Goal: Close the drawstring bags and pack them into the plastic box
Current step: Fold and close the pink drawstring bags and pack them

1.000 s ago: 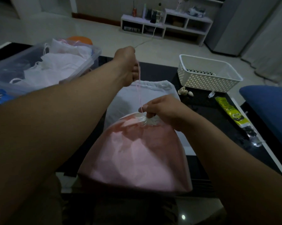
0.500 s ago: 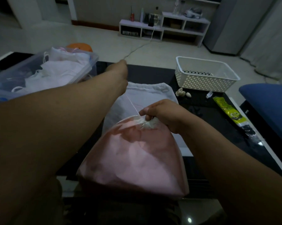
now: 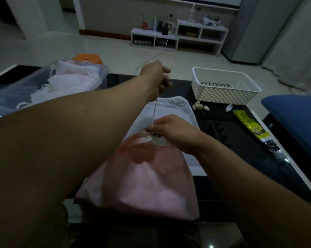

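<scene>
A pink drawstring bag (image 3: pixel 147 183) lies on the dark table in front of me, its mouth gathered tight. My right hand (image 3: pixel 170 131) pinches the bunched neck (image 3: pixel 158 141). My left hand (image 3: pixel 158 76) is raised farther out and grips the thin pink drawstring (image 3: pixel 154 110), which runs taut from the neck up to it. A white drawstring bag (image 3: pixel 170 111) lies flat under and beyond the pink one. The clear plastic box (image 3: pixel 95 81) stands at the far left with several white and pink bags inside.
A white perforated basket (image 3: pixel 222 90) stands at the back right. Small pale bits (image 3: pixel 199 106) and a yellow-green packet (image 3: pixel 249 126) lie near it. A blue cushion (image 3: pixel 294 119) is at the right edge. An orange object (image 3: pixel 87 57) sits behind the box.
My left hand dipped toward the table half a second ago and has risen again with the drawstring. The pink bag's neck stays pinched in my right hand.
</scene>
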{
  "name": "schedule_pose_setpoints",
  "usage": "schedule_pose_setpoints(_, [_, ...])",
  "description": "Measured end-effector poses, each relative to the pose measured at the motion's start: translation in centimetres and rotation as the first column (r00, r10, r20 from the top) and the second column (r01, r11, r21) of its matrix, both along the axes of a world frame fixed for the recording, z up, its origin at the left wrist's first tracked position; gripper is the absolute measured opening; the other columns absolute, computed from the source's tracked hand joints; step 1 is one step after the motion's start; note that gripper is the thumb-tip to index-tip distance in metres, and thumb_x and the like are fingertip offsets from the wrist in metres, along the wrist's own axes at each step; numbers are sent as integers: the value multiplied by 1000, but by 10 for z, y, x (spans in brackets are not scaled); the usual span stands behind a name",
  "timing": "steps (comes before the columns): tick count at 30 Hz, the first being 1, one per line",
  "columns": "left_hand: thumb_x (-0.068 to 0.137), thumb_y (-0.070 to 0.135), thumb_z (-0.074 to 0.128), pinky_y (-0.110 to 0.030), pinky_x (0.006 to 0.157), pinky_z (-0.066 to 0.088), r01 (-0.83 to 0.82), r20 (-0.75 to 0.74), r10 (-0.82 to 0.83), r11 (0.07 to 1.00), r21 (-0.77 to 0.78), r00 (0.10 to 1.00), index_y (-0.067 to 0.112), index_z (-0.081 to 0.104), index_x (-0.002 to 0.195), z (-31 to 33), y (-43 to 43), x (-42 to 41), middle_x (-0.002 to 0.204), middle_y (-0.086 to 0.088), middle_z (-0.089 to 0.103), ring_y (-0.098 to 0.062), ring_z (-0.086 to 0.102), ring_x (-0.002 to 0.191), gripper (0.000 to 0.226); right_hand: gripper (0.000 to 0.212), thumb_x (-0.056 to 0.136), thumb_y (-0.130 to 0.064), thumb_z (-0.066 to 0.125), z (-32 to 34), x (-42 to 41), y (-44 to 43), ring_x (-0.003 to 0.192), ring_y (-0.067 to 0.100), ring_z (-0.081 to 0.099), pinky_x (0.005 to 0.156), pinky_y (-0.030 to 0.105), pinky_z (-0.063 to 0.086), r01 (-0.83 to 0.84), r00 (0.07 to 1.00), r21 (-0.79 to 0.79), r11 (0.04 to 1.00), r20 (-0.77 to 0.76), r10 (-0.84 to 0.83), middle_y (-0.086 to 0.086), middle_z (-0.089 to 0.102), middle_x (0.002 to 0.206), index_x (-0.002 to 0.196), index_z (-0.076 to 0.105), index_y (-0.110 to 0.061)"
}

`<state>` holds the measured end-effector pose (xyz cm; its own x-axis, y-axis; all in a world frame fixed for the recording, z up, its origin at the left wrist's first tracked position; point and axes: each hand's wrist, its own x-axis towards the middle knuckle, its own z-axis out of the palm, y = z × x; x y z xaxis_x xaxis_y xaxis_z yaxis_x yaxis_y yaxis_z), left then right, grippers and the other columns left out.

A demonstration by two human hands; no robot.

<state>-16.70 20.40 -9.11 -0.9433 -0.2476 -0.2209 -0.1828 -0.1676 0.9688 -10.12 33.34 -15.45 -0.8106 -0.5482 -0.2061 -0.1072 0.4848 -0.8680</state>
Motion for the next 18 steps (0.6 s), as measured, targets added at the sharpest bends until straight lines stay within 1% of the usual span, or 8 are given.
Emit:
schedule_pose_setpoints(2, [106,60,38,-43,100,52,231,75,-223,964,-129,972,17,37,155,-10,-5,12,133,-18,62,-30,66,113,66,30,97,-18,63,-3,-6,4,70,35,60,70,48,50,48,999,19,999,9,-48,19,69,78,83,71,7])
schedule_pose_setpoints(3, [101,68,41,-49,106,49,308,132,-284,925,-222,950,20,31,159,-20,-10,22,145,-16,54,-32,63,120,76,28,96,-15,62,-3,-8,7,70,31,57,70,46,47,67,998,27,997,20,-68,17,65,75,78,70,6])
schedule_pose_setpoints(6, [102,53,54,-42,97,56,305,155,-263,831,-465,952,16,44,151,-58,-21,58,130,-10,65,-24,70,103,61,24,98,-11,62,3,-14,16,72,26,55,70,40,43,90,995,5,996,48,-90,13,62,75,80,73,0])
schedule_pose_setpoints(9, [104,44,53,-40,102,51,286,138,-259,718,-634,956,20,44,151,-81,-28,87,131,-7,67,-26,66,116,53,22,98,-12,64,6,-16,19,74,23,51,67,36,39,87,996,7,996,28,-87,10,58,73,79,70,-3])
schedule_pose_setpoints(11, [104,48,52,-33,89,48,277,116,-287,623,-732,951,23,46,149,-79,-31,98,122,-1,68,-20,65,110,51,26,98,-12,64,7,-17,18,72,21,49,63,32,39,81,997,22,996,10,-82,6,57,70,73,68,-6])
schedule_pose_setpoints(14, [103,45,57,-30,71,40,253,79,-340,506,-825,937,24,61,126,-78,-28,107,96,10,67,-16,66,96,32,34,101,-16,63,9,-14,18,57,8,49,53,20,37,76,997,38,996,-22,-76,2,59,67,68,69,-10])
schedule_pose_setpoints(16, [103,42,57,-33,70,38,161,32,-354,343,-925,935,25,67,109,-80,-31,107,92,11,64,-18,62,93,21,33,103,-19,61,10,-12,15,52,3,50,47,15,36,70,996,65,995,-52,-67,1,63,69,75,72,-7])
schedule_pose_setpoints(18, [103,46,51,-38,71,41,-37,-70,-350,100,-994,934,27,66,94,-81,-34,106,87,5,67,-23,59,85,26,34,104,-24,61,11,-10,14,55,5,53,47,13,37,80,994,79,994,-81,-74,0,67,69,77,75,-9])
